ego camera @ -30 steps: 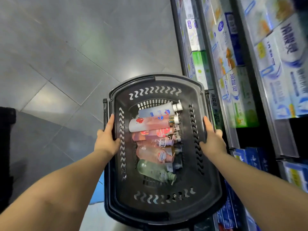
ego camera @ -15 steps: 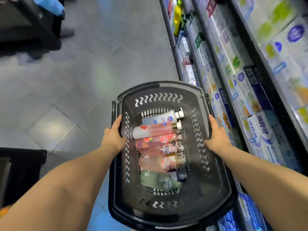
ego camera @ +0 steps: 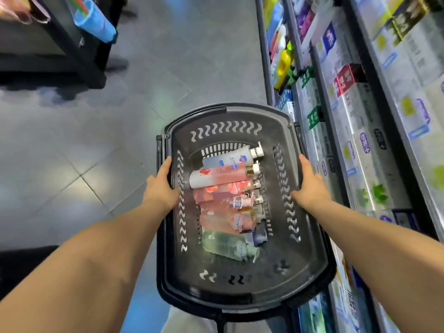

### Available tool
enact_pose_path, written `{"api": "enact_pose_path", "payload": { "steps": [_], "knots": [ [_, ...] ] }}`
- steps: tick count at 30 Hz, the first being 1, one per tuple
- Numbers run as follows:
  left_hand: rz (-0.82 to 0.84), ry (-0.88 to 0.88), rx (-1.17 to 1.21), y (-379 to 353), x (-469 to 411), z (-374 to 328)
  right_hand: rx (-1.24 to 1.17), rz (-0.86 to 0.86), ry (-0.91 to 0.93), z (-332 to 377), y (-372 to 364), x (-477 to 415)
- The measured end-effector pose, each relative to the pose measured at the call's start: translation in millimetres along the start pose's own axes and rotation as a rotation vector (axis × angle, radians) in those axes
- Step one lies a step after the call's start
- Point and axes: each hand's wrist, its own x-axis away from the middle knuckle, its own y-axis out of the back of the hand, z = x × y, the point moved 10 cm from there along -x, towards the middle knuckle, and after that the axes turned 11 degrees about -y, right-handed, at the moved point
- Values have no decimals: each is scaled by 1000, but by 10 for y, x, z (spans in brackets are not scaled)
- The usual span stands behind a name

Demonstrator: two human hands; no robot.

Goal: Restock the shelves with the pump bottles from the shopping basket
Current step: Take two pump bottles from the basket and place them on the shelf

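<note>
Grey tiled floor (ego camera: 101, 145) fills the left half; the stocked shelves (ego camera: 355, 121) run up the right edge, boxed goods on every tier, sharp detail lost to blur. Black plastic shopping basket (ego camera: 240, 288) sits centre frame, held level over the aisle just beside the shelf fronts, its long axis running away from the person. Left hand (ego camera: 161, 188) is wrapped over the left rim, fingers inside the wall, thumb outside; right hand (ego camera: 310, 188) is clamped on the right rim the same way. Both are holding the basket, neither touches a bottle. Six pump bottles lie flat in the basket bottom, side by side in one row, long axes crosswise, pump heads pointing right toward the shelves: one white-and-blue bottle (ego camera: 230, 158) farthest, four pink bottles (ego camera: 221, 188) in the middle, one green bottle (ego camera: 223, 243) nearest, slightly angled with its pump down-right. A dark item sits by the green bottle's pump; what it is cannot be told. Compared with half a second ago, the grip and bottle order are unchanged; the view has tipped forward, showing more aisle, a dark display stand (ego camera: 48, 49) top left and yellow bottles (ego camera: 284, 63) further along the shelves.
</note>
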Motion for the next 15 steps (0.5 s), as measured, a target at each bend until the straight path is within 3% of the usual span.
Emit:
{"api": "enact_pose_path", "payload": {
  "steps": [15],
  "knots": [
    [117,-14,-91,-240,-2782,-570,63,1,-68,1209,198,-2272]
  ]
}}
